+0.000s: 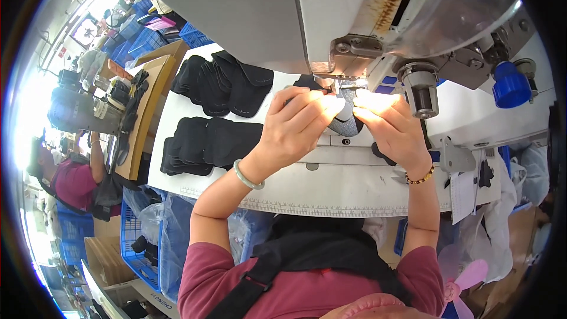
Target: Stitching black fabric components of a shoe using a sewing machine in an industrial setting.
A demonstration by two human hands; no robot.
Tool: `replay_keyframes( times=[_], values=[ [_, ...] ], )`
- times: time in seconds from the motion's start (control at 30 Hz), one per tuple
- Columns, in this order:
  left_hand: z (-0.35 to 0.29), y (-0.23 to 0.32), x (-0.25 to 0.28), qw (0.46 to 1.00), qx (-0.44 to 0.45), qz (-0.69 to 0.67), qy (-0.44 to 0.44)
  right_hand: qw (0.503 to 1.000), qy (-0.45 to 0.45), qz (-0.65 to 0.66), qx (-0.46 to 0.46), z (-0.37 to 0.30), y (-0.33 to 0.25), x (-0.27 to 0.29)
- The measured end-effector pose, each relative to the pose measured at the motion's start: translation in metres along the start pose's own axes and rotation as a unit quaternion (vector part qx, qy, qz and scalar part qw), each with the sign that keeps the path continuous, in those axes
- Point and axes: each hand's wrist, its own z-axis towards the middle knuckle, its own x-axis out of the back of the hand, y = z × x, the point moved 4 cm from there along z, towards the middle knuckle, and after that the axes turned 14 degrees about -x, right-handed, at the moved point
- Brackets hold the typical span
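Note:
Under the lit needle area of a sewing machine (248,9), a small grey and black fabric piece (347,129) lies on the white bed. My left hand (295,123) pinches its left side, fingertips pressed together close to the presser foot. From the right, my right hand (394,127) grips the opposite side with bent fingers. Bright lamp light washes out the fingertips and part of the fabric. Left of my left hand lie stacks of black cut fabric pieces, an upper stack (251,87) and a lower stack (231,142).
The white table (295,188) has a ruler strip along its curved front edge. A blue-capped knob (511,86) projects from the machine at right. Blue baskets (131,242) with plastic bags stand below left. A pink fan (463,283) is low right. Another person (74,183) sits far left.

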Motion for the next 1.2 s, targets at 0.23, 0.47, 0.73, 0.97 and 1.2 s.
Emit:
replay_keyframes(
  times=[0.23,0.47,0.73,0.97,1.2],
  values=[
    [-0.007,-0.011,-0.009,0.995,0.033,-0.089,0.044,0.998,0.009,-0.069,0.008,0.001,-0.011,-0.005],
    [-0.016,-0.028,-0.019,0.969,0.086,-0.195,0.128,0.994,0.022,-0.104,-0.028,0.003,-0.029,-0.014],
    [-0.025,-0.037,-0.026,0.942,0.171,-0.247,0.148,0.991,0.094,-0.086,-0.043,0.005,-0.027,-0.019],
    [-0.017,-0.035,-0.017,0.982,0.048,-0.137,0.124,0.99,0.109,-0.086,-0.034,0.001,-0.03,-0.022],
    [-0.013,-0.032,-0.01,0.986,0.032,-0.129,0.097,0.992,0.075,-0.098,-0.034,-0.003,-0.033,-0.026]
  ],
)
